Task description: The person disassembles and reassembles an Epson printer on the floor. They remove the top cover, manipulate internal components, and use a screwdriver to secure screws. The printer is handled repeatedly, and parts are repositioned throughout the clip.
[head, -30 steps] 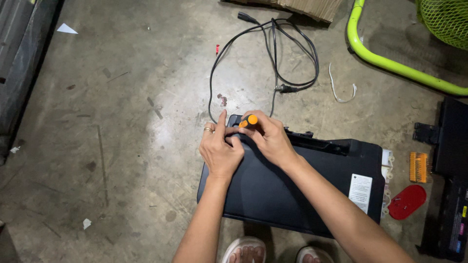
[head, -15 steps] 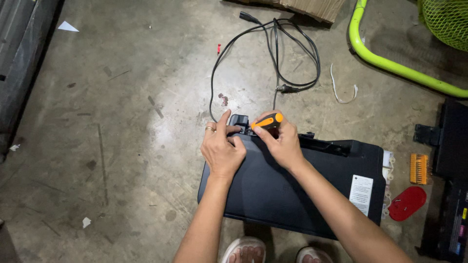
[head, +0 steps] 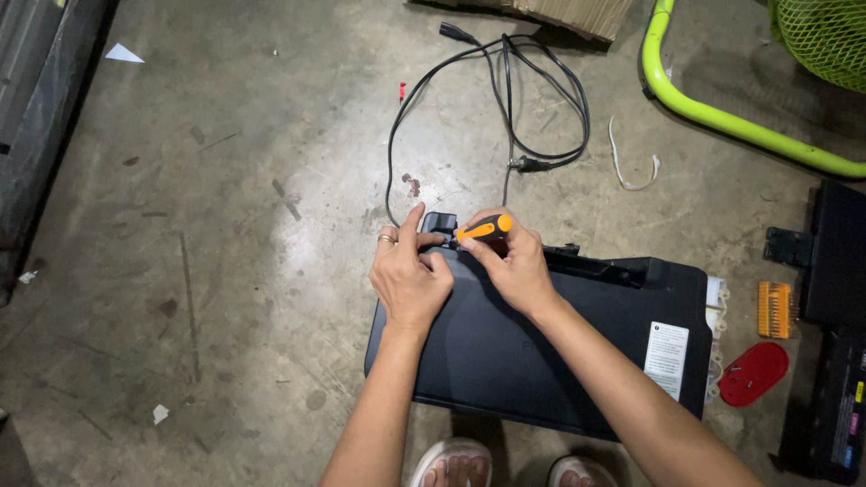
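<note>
A black printer (head: 505,352) lies on the concrete floor in front of my feet. My right hand (head: 516,266) grips an orange-and-black screwdriver (head: 483,229), which lies almost level with its tip pointing left at the printer's far left corner. My left hand (head: 409,275), a ring on one finger, pinches a small black part (head: 439,222) at that corner, right at the screwdriver's tip. The tip itself is hidden between my fingers.
A black power cable (head: 505,99) coils on the floor beyond the printer. A lime-green tube frame (head: 722,117) and mesh sit at the top right. An orange bit holder (head: 774,308), a red lid (head: 753,372) and another black device (head: 834,325) lie at the right.
My right hand has tipped the screwdriver from end-on to nearly level, pointing left. Both hands stay at the printer's corner.
</note>
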